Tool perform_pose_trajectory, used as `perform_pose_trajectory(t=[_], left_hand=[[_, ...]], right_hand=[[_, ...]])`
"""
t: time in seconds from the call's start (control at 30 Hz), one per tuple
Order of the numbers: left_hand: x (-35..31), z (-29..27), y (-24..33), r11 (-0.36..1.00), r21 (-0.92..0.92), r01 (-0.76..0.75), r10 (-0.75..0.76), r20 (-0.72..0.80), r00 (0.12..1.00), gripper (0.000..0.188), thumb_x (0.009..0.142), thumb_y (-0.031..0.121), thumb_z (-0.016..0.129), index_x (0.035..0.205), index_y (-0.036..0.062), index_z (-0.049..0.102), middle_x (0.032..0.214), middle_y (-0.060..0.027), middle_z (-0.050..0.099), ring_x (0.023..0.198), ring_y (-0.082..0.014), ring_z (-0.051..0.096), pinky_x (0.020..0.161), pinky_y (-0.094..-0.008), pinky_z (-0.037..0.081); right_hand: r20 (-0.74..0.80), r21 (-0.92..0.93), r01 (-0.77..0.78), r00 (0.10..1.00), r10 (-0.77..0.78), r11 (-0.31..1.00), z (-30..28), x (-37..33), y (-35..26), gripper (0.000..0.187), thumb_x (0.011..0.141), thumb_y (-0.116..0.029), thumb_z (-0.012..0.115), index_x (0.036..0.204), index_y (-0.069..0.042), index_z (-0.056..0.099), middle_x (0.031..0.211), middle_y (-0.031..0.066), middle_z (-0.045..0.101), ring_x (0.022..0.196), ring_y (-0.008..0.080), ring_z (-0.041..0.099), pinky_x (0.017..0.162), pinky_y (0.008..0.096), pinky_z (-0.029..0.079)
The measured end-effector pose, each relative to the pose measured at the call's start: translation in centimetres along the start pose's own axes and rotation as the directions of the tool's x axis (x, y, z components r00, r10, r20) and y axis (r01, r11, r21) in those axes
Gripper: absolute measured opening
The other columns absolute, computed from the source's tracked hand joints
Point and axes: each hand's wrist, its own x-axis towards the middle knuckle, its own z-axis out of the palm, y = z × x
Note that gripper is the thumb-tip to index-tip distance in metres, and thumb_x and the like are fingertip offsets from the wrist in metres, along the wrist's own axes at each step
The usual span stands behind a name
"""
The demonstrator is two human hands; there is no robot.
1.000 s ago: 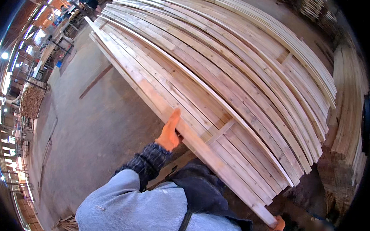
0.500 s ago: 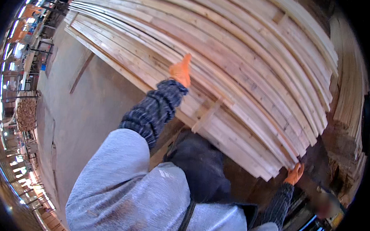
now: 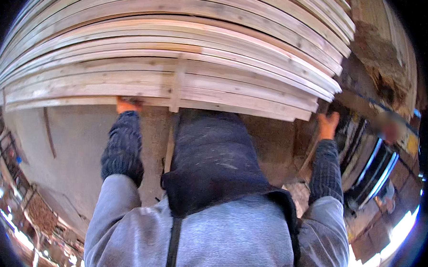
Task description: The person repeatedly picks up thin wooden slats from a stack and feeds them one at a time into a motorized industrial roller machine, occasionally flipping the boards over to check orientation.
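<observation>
A wide stack of long pale wooden boards (image 3: pixel 256 52) spans the view in front of me, its layers stepped toward my body. My left hand (image 3: pixel 129 105) grips the near lower board (image 3: pixel 224 107) by its edge, with the fingertips partly hidden. Just beyond the right board ends, my right hand (image 3: pixel 328 124) is raised with its fingers apart. Nothing shows in it, and a small gap seems to separate it from the wood. A short wooden crosspiece (image 3: pixel 177 84) lies across the near boards, left of the middle.
Behind the board ends at the right stands another pile of timber (image 3: pixel 403 56). Dark machinery with shiny bars (image 3: pixel 380 164) is to my right, near a blurred person (image 3: pixel 409 139). Concrete floor (image 3: pixel 75 142) shows below the stack at left, with a thin dark strip (image 3: pixel 49 131) on it.
My view has turned, so the boards now run crosswise. My left hand has gone from above the boards to their near edge. My right hand has come off the board ends.
</observation>
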Motion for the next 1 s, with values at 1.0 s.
perform_pose_trajectory(t=[1.0], left_hand=[[-10.3,-3.3,3.2,0.951,-0.248,0.187,-0.093,0.346,0.934,0.084,0.091,0.066,0.065,0.155,0.0166,0.044,0.157,-0.0122,0.047,0.142,-0.0373,0.043,0.119,-0.0569,0.033]], right_hand=[[0.476,0.032,-0.391,0.815,0.33,0.92,9.9,-9.2,1.1,0.06,0.092,-0.042,0.078,0.134,-0.001,0.065,0.125,0.0096,0.068,0.11,0.0246,0.064,0.09,0.0454,0.053]])
